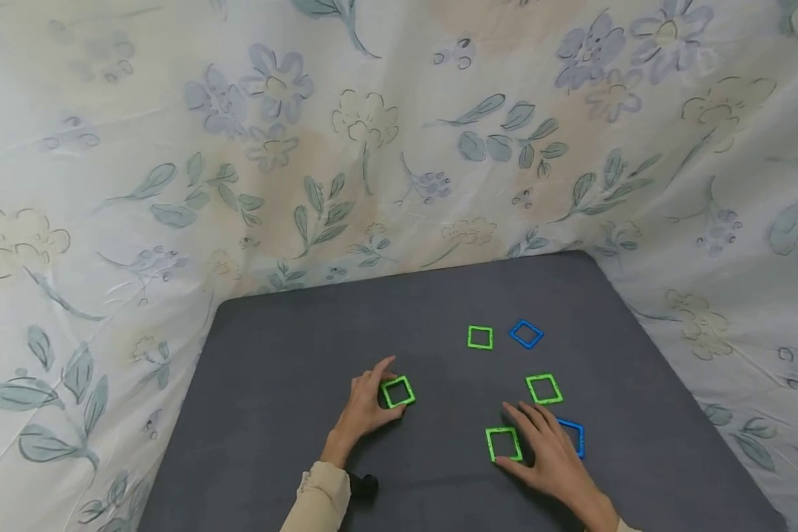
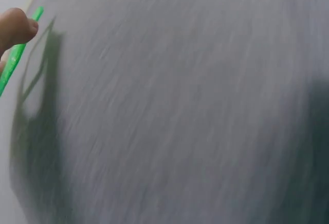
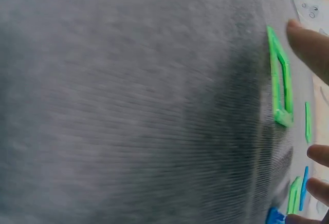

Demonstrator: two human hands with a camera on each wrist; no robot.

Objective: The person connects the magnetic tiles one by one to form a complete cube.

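Observation:
My left hand (image 1: 364, 403) pinches a green square frame tile (image 1: 410, 389) between thumb and fingers. In the left wrist view the thumb presses on this tile (image 2: 14, 59), which casts a shadow on the tabletop below. On the right, my right hand (image 1: 550, 454) spreads its thumb and fingers about a second green square tile (image 1: 490, 445) lying on the table. The right wrist view shows a gap between the thumb and that tile (image 3: 288, 88). A blue square tile (image 1: 581, 441) lies partly hidden behind the right hand.
Beyond the right hand lies another green square tile (image 1: 548, 402). Farther back are a green tile (image 1: 492, 338) and a blue tile (image 1: 533, 326) turned like a diamond. A small black object (image 1: 366, 486) sits by the left sleeve. Flowered cloth (image 1: 372, 185) hangs behind the dark table (image 1: 273, 406).

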